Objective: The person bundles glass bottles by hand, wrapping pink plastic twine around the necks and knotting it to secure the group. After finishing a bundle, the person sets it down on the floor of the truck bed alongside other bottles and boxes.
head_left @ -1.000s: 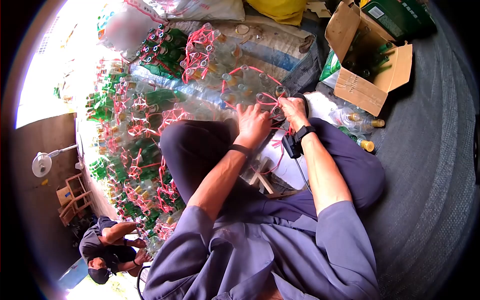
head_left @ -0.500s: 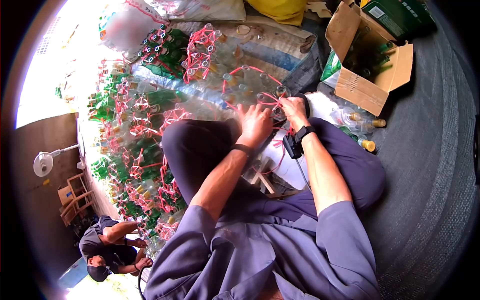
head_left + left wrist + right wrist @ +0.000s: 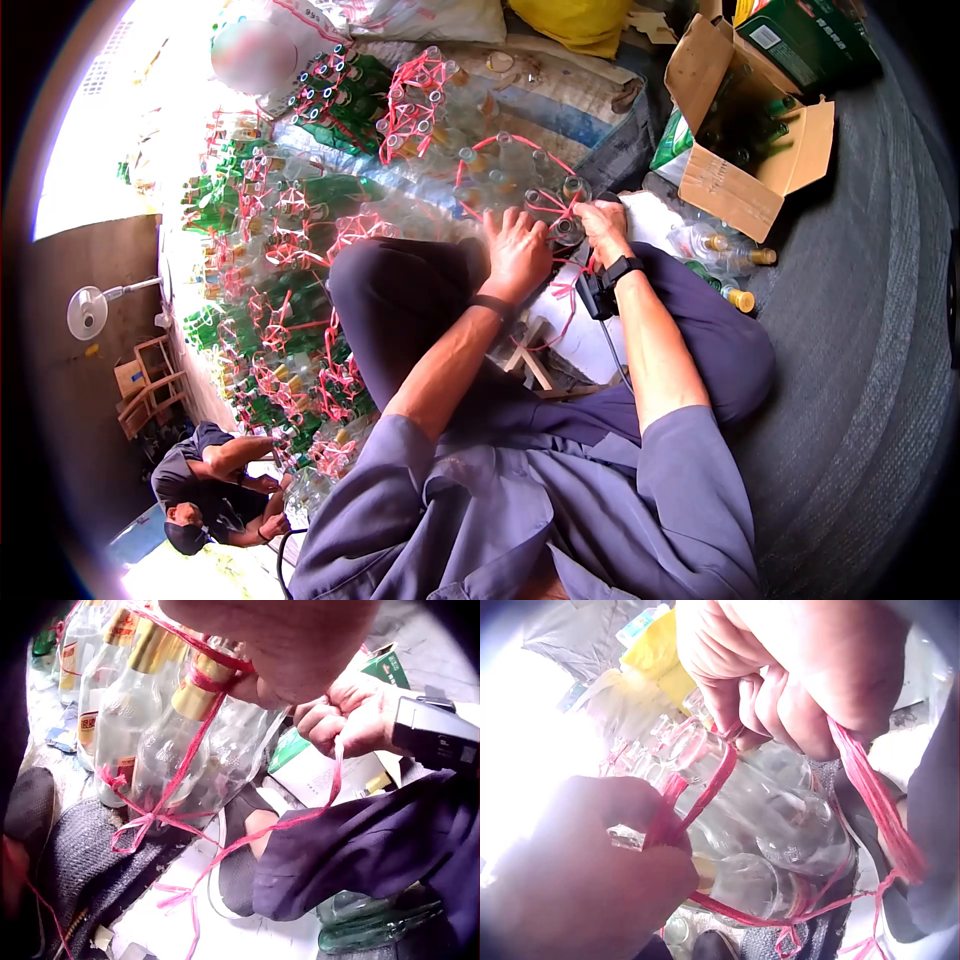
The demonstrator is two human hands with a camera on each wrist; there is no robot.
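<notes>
My left hand (image 3: 520, 257) pinches a red plastic string (image 3: 676, 814) close by the bottle necks. Beside it, my right hand (image 3: 604, 232) grips another stretch of the red string, and a tail of it runs down out of that fist (image 3: 795, 682). The string loops round the necks of a bunch of clear glass bottles (image 3: 120, 712), some with gold caps. One gold-capped bottle (image 3: 169, 761) stands just under my left hand, with string crossing its neck. A loose knot of string (image 3: 150, 817) hangs in front of the bottles.
Many string-tied green and clear bottles (image 3: 290, 250) fill the left side. An open cardboard box (image 3: 735, 190) holds green bottles at the upper right. Gold-capped bottles (image 3: 740, 300) lie by my right knee. Another person (image 3: 215, 490) crouches at the lower left.
The head view has shifted slightly, so the scene sits a little further right. Both hands stay at the bottle necks with the string. The other person's hands have moved a little.
</notes>
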